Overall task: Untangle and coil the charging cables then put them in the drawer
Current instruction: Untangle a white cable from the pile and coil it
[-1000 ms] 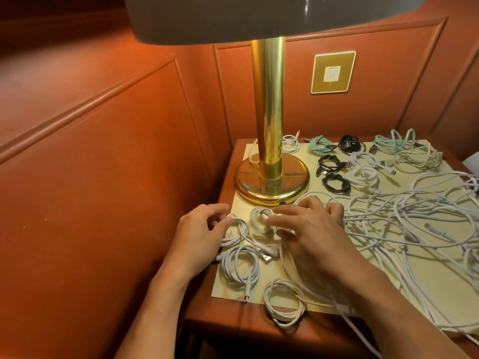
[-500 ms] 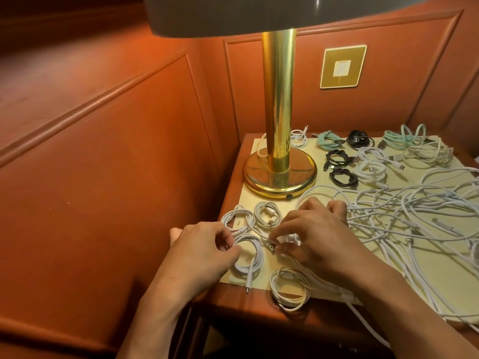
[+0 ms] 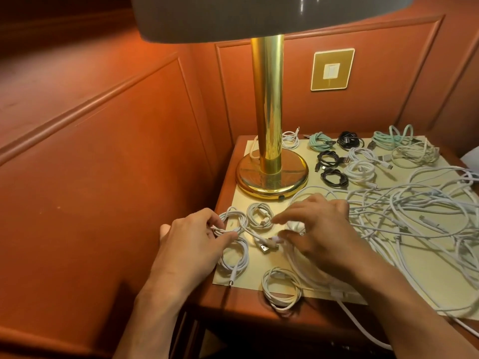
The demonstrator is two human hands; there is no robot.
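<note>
Several coiled white cables lie at the nightstand's near left corner. My left hand [image 3: 193,238] pinches the nearest-left white coil [image 3: 233,220] between thumb and fingers. My right hand [image 3: 320,229] hovers over a loose white cable [image 3: 294,248], its thumb and fingers pinching it near a USB plug [image 3: 264,248]. Two more white coils lie close by: a small coil [image 3: 259,215] between my hands and a coil at the front edge [image 3: 281,288]. A large tangle of white cables [image 3: 414,216] spreads to the right. The drawer is not in view.
A brass lamp base [image 3: 272,174] stands at the back left of the cream mat [image 3: 404,286] on the wooden nightstand [image 3: 233,304]. Coiled black, teal and white cables [image 3: 334,161] sit at the back. Panelled wall rises on the left and behind.
The view has shifted slightly. My left hand has moved up from the lower coil and taken hold of the upper-left coil. My right hand stays on the loose cable by the plug.
</note>
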